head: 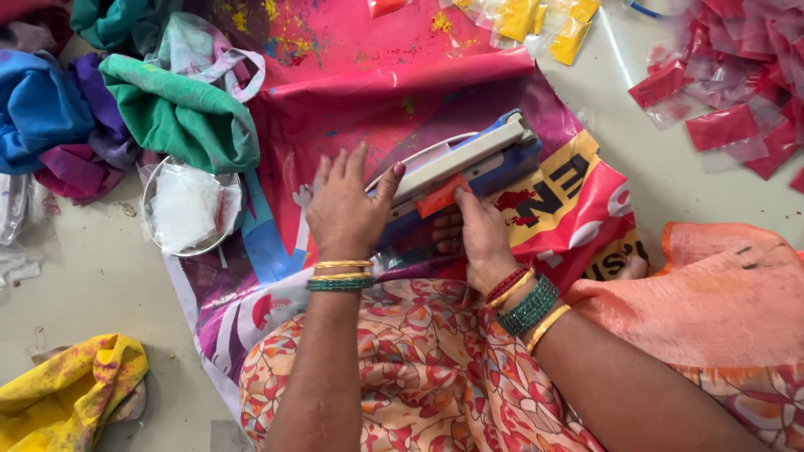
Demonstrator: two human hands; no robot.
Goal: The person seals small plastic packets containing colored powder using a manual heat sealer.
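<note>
heat sealer [469, 159], long axis up-right, left hand [343, 209] pressing

Your left hand [343, 213] bare, gold and green bangles at your wrist, your right hand [484, 238] with red, gold and green bangles, dark nail polish, floral orange sari over your lap

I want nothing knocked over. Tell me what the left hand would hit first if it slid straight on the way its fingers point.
The left hand points up the pink sheet. Probably it would cross bare sheet first, then meet the green cloth bundle or the sheet's raised fold; depth is unclear.
</note>
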